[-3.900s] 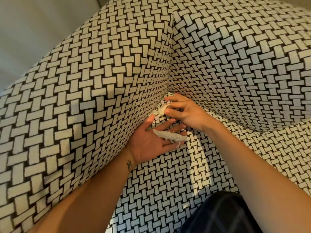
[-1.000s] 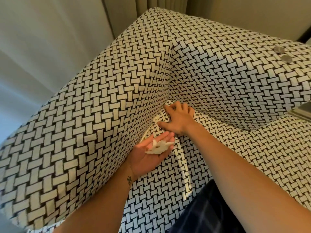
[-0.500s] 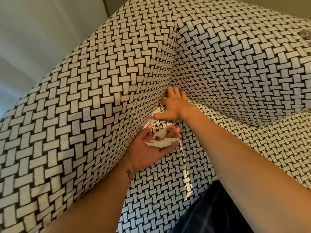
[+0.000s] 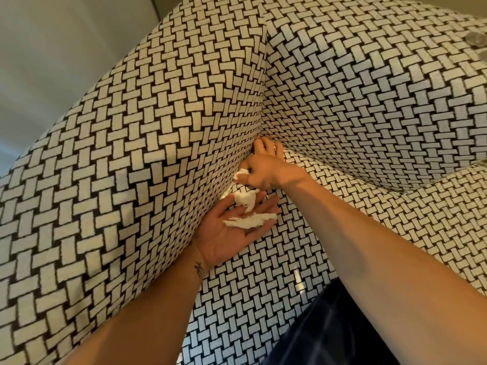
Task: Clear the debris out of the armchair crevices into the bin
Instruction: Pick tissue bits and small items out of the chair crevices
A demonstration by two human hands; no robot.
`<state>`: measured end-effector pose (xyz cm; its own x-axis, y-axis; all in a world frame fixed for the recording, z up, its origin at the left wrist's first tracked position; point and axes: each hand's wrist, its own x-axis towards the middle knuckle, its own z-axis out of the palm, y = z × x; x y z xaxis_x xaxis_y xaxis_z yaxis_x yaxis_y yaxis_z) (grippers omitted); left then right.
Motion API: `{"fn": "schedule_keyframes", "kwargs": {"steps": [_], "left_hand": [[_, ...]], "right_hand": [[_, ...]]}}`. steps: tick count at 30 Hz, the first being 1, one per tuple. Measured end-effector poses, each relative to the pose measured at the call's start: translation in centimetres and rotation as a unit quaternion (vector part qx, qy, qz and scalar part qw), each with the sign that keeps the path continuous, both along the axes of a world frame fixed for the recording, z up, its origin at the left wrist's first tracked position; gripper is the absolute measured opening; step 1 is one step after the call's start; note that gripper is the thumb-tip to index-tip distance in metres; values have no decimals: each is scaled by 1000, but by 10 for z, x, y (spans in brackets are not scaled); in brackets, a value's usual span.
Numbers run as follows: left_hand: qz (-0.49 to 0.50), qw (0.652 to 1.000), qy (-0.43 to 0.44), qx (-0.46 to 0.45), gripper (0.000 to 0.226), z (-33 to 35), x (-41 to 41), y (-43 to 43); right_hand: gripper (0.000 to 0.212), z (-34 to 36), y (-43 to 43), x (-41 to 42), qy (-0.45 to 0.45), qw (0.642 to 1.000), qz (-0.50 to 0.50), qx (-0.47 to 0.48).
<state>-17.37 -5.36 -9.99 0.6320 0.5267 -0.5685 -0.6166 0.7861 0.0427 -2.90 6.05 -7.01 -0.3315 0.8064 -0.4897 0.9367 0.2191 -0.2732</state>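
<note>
Debris (image 4: 249,222) of torn white paper lies in the upturned palm of the left hand (image 4: 229,235): one crumpled wad near the fingertips and one flat, ragged shred across the palm. The left fingers (image 4: 268,204) are loosely spread and nearly straight, cupping the scraps without gripping them. That hand rests low on the seat cushion (image 4: 250,291), its back against the side panel of the armchair (image 4: 158,154).

A plain grey wall (image 4: 52,54) fills the upper left corner. The chair's upholstery is a coarse woven cloth printed in a basket-weave of cream bars on black, and its padded panels meet at a deep vertical seam.

The right hand (image 4: 271,172) reaches to the foot of that seam, where both panels meet the seat. Its fingers (image 4: 263,147) lie pressed together and are pushed into the crevice (image 4: 259,139), so their tips are hidden. A small white scrap (image 4: 241,175) sits at the thumb, right at the crevice; whether the thumb pinches it or only touches it cannot be told.

A small dark tattoo (image 4: 198,268) marks the left wrist. Dark checked cloth (image 4: 329,327) is cut off at the bottom edge. A blurred round object (image 4: 474,38) sits on the chair top at the right edge.
</note>
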Motion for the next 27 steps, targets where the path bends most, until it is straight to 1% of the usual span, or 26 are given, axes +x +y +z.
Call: {"fn": "schedule_keyframes", "kwargs": {"steps": [2, 6, 12, 15, 17, 21, 27], "left_hand": [[-5, 1000, -3, -5, 55, 0, 0, 0], [1, 1000, -18, 4, 54, 0, -2, 0], [28, 999, -15, -29, 52, 0, -1, -3], [29, 999, -17, -22, 56, 2, -2, -4], [33, 999, -18, -5, 52, 4, -1, -4], [38, 999, -16, 14, 45, 3, 1, -4], [35, 999, -28, 22, 47, -2, 0, -5]], "right_hand": [[38, -5, -6, 4, 24, 1000, -1, 11], [36, -3, -10, 12, 62, 998, 5, 16], [35, 1, -20, 22, 115, 993, 7, 25], [31, 3, -24, 25, 142, 990, -3, 26], [29, 4, -29, 26, 154, 987, -10, 30], [32, 6, -40, 26, 160, 985, 1, 61], [34, 15, -60, 32, 198, 970, -28, 135]]}}
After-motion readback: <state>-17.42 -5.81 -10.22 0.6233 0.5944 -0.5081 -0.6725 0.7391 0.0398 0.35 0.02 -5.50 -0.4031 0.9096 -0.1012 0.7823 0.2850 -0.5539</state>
